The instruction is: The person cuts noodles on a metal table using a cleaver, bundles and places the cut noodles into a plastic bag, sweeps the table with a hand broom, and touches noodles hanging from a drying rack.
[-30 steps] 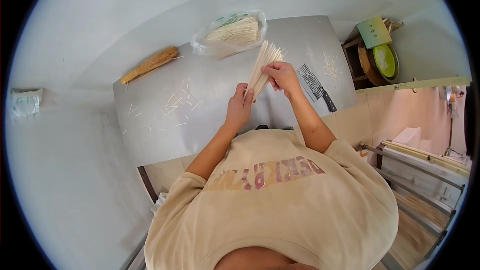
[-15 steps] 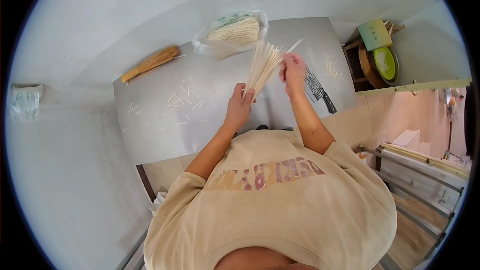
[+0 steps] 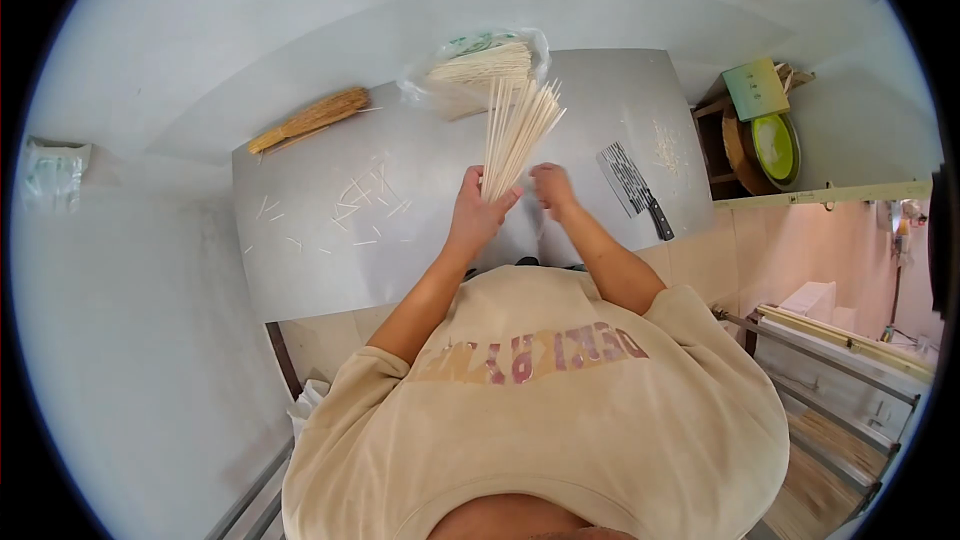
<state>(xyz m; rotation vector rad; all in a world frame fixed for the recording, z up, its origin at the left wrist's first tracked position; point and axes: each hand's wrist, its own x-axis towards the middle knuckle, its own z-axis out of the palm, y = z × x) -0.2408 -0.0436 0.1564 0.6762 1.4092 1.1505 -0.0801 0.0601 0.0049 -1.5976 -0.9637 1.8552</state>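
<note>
My left hand (image 3: 480, 210) is closed around the lower end of a bundle of thin pale sticks (image 3: 520, 125), whose upper ends fan out away from me. Just to the right of the bundle's base is my right hand (image 3: 552, 188), apart from it and slightly blurred. Its fingers are curled in, and I cannot make out what they hold. A cleaver (image 3: 628, 185) with a black handle lies farther right on the metal table (image 3: 420, 250). Beyond the bundle, a clear plastic bag (image 3: 420, 90) contains more pale sticks (image 3: 490, 64).
Loose sticks (image 3: 360, 200) are scattered on the table's left part, and small bits (image 3: 667, 147) lie at its right. A straw hand broom (image 3: 310, 120) rests along the back left edge. Beside the table at right stand a green basin (image 3: 773, 147) and a box (image 3: 756, 90).
My right hand has come down and left, from beside the bundle's upper part towards its base. The stick seen by its fingers no longer shows. My left hand keeps its hold.
</note>
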